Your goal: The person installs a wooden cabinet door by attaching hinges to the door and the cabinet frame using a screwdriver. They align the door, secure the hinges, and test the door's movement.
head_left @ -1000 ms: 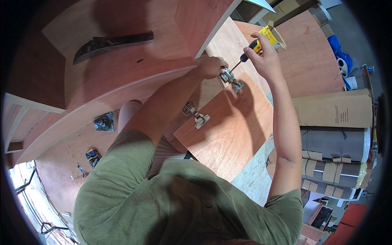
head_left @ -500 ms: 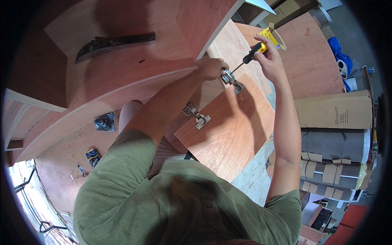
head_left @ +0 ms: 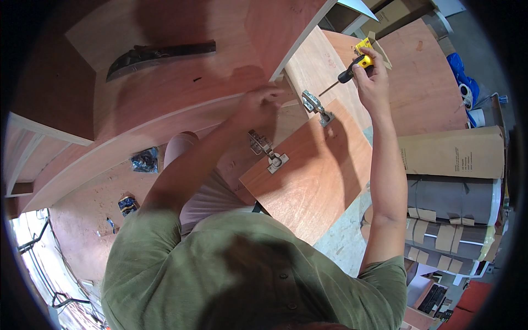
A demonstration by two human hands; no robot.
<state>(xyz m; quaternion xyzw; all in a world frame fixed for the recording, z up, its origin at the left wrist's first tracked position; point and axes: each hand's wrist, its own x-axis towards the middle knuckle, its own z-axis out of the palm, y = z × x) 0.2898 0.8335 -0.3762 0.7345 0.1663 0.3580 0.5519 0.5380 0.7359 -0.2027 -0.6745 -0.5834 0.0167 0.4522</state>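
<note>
Well, right hand (head_left: pixel 374 83): fingers wrapped around the screwdriver (head_left: pixel 346 75), best driven straight.
Left hand (head_left: pixel 260 103): blurred; can't tell its grip.
Farther cup hinge (head_left: pixel 318 109): better braced while turning.

The left hand (head_left: pixel 257 102) has let go of the upper hinge (head_left: pixel 313 102) and swung away to the left, now blurred near the cabinet edge (head_left: pixel 165 125). That bares the end of the hinge it was covering. With the left forearm lower, more of the trouser leg (head_left: pixel 204 190) shows. The right hand (head_left: pixel 375 81) has drawn the screwdriver (head_left: pixel 345 76) slightly back to the right.
</note>
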